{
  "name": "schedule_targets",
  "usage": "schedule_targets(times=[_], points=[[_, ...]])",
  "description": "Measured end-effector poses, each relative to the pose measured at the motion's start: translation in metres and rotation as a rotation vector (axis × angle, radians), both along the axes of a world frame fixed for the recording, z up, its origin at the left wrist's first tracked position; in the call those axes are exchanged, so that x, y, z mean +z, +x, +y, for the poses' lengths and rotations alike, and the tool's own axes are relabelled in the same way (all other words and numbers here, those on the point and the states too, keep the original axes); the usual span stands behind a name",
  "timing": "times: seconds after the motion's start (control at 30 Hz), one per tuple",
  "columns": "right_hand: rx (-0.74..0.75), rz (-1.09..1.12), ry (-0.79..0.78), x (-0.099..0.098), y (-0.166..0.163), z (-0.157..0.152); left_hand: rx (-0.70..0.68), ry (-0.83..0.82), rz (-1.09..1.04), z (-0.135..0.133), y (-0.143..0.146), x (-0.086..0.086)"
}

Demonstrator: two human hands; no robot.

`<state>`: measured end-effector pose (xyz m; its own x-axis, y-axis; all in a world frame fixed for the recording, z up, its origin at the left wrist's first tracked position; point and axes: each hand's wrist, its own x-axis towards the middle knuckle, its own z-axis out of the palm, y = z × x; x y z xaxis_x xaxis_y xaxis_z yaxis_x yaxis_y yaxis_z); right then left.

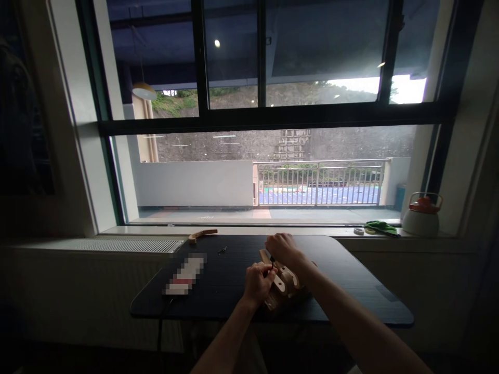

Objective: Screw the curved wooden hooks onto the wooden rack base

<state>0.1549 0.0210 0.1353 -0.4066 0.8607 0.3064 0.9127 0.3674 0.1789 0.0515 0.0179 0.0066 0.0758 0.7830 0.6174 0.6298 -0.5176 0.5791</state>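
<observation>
**Item:** wooden assembly (286,286), near centre of the dark worktop (351,280).
**Left hand** (257,281): grip clenched on its near-left side.
**Right hand** (283,248): grip closed over its far end. A small dark part beneath is unclear.
**Handling, by judgement:** keep the piece flat and steadied, and work with fingertips only.
**Also on worktop:** wooden strip (202,235) and small fasteners (222,250), far left.
**Room:** wide window (257,171); kettle (421,214) on the sill, right.
</observation>
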Motion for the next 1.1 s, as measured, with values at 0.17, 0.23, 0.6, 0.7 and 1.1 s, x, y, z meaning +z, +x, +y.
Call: schedule_targets(times=[0.17, 0.23, 0.6, 0.7, 1.1], points=[[0.067, -0.036, 0.004, 0.008, 0.003, -0.002, 0.028, 0.005, 0.054, 0.0, 0.0, 0.0], [0.117, -0.055, 0.017, 0.008, 0.007, -0.003, 0.029, 0.01, 0.058, -0.001, 0.0, 0.001], [-0.024, 0.01, 0.002, -0.005, 0.002, 0.004, 0.057, -0.018, 0.075, -0.007, 0.001, 0.004], [-0.055, 0.008, -0.008, -0.002, -0.003, 0.006, 0.057, -0.022, 0.08, -0.006, 0.001, 0.003], [0.177, -0.031, 0.061, -0.008, 0.019, 0.004, 0.042, 0.016, 0.087, -0.006, 0.0, 0.002]])
